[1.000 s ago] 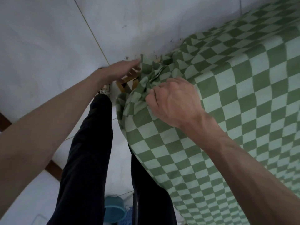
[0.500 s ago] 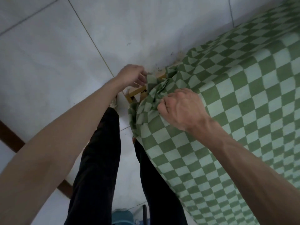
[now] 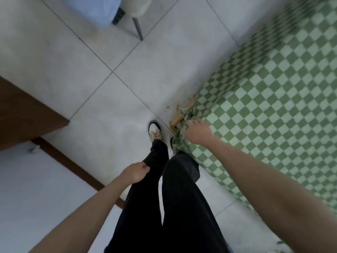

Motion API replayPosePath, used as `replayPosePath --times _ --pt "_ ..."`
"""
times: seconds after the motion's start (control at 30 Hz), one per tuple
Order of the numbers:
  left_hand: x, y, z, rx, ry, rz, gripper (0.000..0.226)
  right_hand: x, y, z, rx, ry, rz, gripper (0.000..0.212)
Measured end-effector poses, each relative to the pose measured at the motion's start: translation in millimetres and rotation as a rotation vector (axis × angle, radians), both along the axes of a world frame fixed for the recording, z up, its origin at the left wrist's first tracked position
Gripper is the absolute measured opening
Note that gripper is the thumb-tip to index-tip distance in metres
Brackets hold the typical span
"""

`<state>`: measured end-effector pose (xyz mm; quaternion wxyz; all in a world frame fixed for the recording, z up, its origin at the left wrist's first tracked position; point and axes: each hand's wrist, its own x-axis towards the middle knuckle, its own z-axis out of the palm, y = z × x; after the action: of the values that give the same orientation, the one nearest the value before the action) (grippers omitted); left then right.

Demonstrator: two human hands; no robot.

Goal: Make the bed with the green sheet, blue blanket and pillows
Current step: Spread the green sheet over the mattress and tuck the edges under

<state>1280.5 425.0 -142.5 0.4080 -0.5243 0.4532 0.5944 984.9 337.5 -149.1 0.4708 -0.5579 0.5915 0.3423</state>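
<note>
Dark brown wooden furniture piece [image 3: 27, 114]: occupies the left edge of the view; its corner stands on the pale grey tiled floor [image 3: 109, 52].
Brown skirting strip [image 3: 73, 167]: runs diagonally along the floor from the furniture toward the left forearm.
Pale blue fabric bundle [image 3: 91, 10]: lies at the top edge, blurred; whether it is the blanket cannot be told. A thin dark metal leg [image 3: 137, 29] stands on the floor just beside it.
Left hand [image 3: 135, 173]: hangs free in front of the left trouser leg, apart from the bed. Fingers are curled loosely inward; nothing is held.
Black trousers [image 3: 164, 207]: fill the lower centre. One white sneaker with an orange mark [image 3: 155, 131] is planted on the floor, near the bed corner.
Light wooden bed-frame corner [image 3: 182, 114]: projects from under the sheet, between the sneaker and the right hand.
Right hand [image 3: 197, 132]: positioned at the bed corner, back of the hand facing the camera. Fingers bend down onto the bunched sheet fabric at the corner; whether they pinch it or only rest on it cannot be told.
Green-and-white checkered sheet [image 3: 273, 97]: covers the mattress across the right side of the view. The surface lies flat; the fabric gathers into folds only at the near corner, under the right hand, and drapes over the bed's edges toward the floor.
</note>
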Motion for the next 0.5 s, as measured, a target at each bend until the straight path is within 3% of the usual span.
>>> replayPosePath --times 0.1,0.33,0.43,0.5 --pt "4 -53 66 -0.048 -0.066 0.071 0.037 14 13 70 0.142 -0.156 -0.532 0.050" --pt "-37 -238 187 -0.255 -0.034 0.018 0.034 -31 23 181 0.112 -0.104 -1.115 0.033" --pt "-76 -330 213 -0.374 -0.002 0.101 0.030 -57 14 201 0.137 -0.043 -1.465 0.024" --pt "-106 -386 222 -0.428 0.002 0.208 0.030 -77 -1 207 0.215 -0.014 -1.519 0.026"
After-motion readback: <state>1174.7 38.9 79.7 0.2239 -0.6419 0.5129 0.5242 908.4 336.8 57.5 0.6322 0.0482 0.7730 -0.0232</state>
